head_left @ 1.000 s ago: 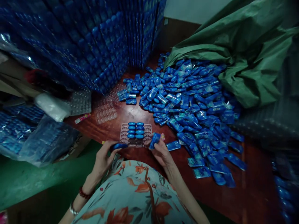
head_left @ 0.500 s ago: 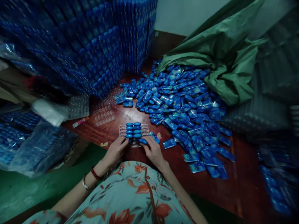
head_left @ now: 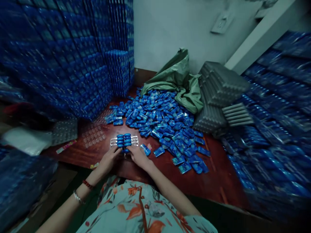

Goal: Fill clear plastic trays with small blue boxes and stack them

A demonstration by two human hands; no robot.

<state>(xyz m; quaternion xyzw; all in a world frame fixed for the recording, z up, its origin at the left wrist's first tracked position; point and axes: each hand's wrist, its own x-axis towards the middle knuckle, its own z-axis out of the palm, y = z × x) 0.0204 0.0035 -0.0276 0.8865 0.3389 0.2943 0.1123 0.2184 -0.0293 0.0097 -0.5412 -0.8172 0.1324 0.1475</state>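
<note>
**Both hands at clear tray, blue pieces half loaded**

Left hand [head_left: 110,157] and right hand [head_left: 137,155] meeting at near edge of clear blister tray [head_left: 135,140] on red-brown table [head_left: 218,181]. Fingertips of both bunched together over a blue piece [head_left: 125,150] at tray's near end; pinching or just pressing it, cannot tell, too small and partly covered. Left hand curled, fingers pointing up and right toward tray. Right hand curled too, fingers pointing up and left, same spot.

Tray straight ahead of both hands, touching fingertips, long axis left to right across table. Two short columns of blue pieces [head_left: 123,140] seated in tray middle, each piece lying crosswise, columns running away from body. Outer pockets left and right showing clear.

Loose wrapped blue piece [head_left: 145,149] just right of right hand, tilted, long axis running up-left to down-right; right hand clearly nearer to it. Big pile of blue packets [head_left: 160,119] further right and back, well apart from left hand. Green sack [head_left: 179,81] behind pile. Empty clear trays [head_left: 93,134] left of working tray. Stacked blue packs [head_left: 73,64] walling left side.
</note>
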